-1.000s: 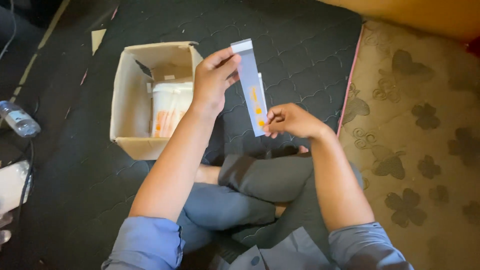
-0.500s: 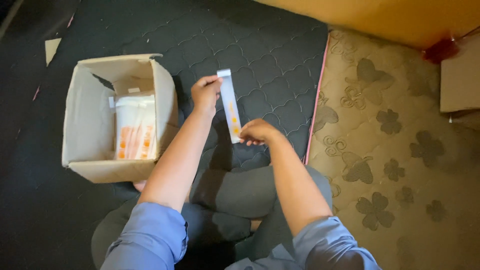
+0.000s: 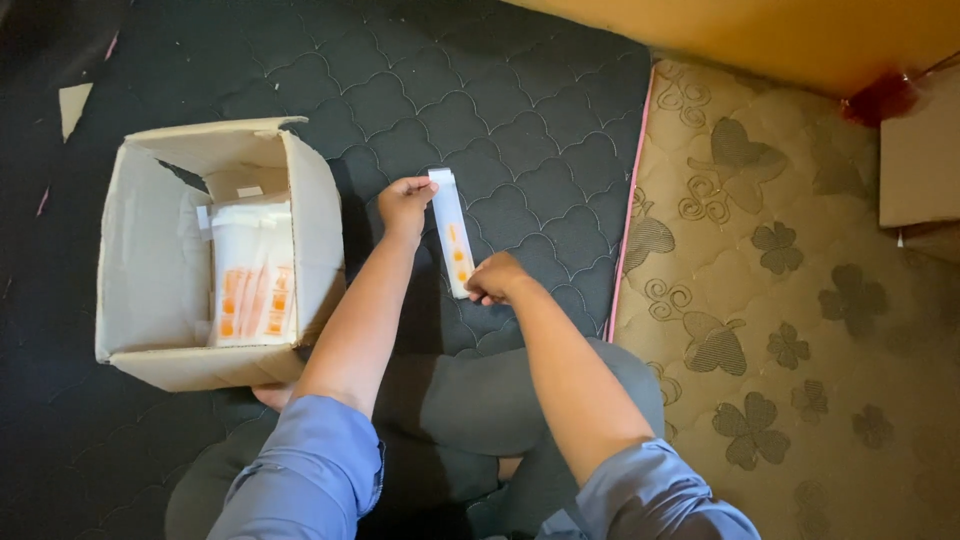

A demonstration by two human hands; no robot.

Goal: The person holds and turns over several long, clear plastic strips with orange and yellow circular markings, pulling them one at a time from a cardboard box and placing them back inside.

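Right now we are holding a narrow white carton (image 3: 452, 232) with orange marks between both hands, near the middle of the frame, lifted above the dark quilted mat (image 3: 520, 110). Our left hand (image 3: 405, 203) is pinching the carton's upper end, fingers curled closed around its flap edge, while our right hand (image 3: 495, 278) is gripping the lower end, fingers likewise closed on it. To the left of the frame an open cardboard box (image 3: 315, 230) is sitting on the mat, and inside it we are seeing a stack of white packs (image 3: 250, 285) with orange printing, standing against the box's right wall. The carton is well apart from the box, just to the right of it. On the right side of the frame a tan flowered mattress (image 3: 790, 330) is lying beside the mat, and our folded knees in grey trousers (image 3: 500, 400) are filling the bottom centre. We are judging the step in hand to be handling or shaping this single carton between the two hands. Any further move would call for a steady grip at both ends, since thin card is likely bending easily.
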